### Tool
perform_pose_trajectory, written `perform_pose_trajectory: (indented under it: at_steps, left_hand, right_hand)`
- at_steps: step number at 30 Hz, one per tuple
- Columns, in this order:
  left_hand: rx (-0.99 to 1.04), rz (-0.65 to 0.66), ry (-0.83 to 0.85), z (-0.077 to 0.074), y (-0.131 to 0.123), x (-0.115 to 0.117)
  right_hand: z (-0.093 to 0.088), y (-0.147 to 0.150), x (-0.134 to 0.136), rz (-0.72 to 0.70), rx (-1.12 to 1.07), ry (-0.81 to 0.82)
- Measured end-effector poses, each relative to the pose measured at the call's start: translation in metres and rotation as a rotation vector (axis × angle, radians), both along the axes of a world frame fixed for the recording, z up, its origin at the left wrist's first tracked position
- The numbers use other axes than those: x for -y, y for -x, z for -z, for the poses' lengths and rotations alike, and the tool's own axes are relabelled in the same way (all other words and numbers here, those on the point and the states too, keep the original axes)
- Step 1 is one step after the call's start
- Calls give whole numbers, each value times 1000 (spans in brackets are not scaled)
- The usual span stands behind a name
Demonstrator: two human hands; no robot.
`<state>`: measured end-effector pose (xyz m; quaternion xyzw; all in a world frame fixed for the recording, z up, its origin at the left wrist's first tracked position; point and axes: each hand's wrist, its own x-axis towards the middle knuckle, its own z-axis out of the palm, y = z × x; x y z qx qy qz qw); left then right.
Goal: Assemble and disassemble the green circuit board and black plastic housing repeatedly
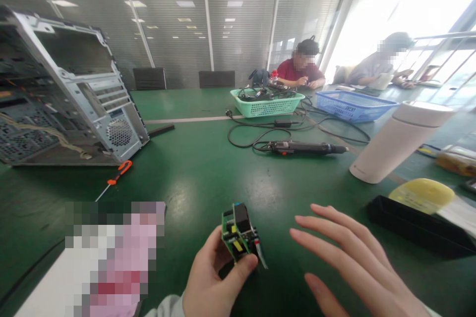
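My left hand (215, 277) grips a small electronic module (238, 233) between thumb and fingers, low in the middle of the head view. The module has green circuit boards, a black block on top, yellow parts and a short bit of wire or strip at its right side. Its underside is hidden by my hand. To the right, my right hand (345, 257) hovers over the table with its fingers spread and nothing in them. A gap lies between it and the module.
An open computer case (74, 89) stands at left, an orange-handled screwdriver (119, 172) before it. A corded electric screwdriver (305, 148), a green basket (266, 104) of cables, a blue basket (353, 104), a white bottle (397, 143) and a black tray (416, 228) are on the table (193, 168). Two people sit beyond.
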<state>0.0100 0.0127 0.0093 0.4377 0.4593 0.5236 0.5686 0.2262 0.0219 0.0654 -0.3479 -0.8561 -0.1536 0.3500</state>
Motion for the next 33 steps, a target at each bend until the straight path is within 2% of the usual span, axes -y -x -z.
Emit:
perform_pose_trajectory:
  at_steps: [3,7,13,16,20,24,27,33]
  left_hand:
    - [-80,30,-39,-5,-1,2]
    - [-191,68,-107,-10,-2,6]
    - [-553,157,-231,0,-3,8]
    - [-632,237,-336,4,-1,9]
    - [-713,255,-373,2,1,10]
    - [-693,256,-372,1,-1,9]
    - [-665,215,-290,-2,-4,8]
    - [-426,154,-167,-11,-4,7]
  right_hand:
    - [13,15,2,-77,-75,24]
    - [31,20,2,-120,-135,80]
    - [32,17,-2,-158,-122,208]
    - [33,19,-5,-229,-151,207]
    - [30,21,-4,-252,-238,336]
    - [23,14,2,-182,-338,557]
    - [23,5,4,-104,-390,729]
    - [32,-2,-3,-132,-618,861]
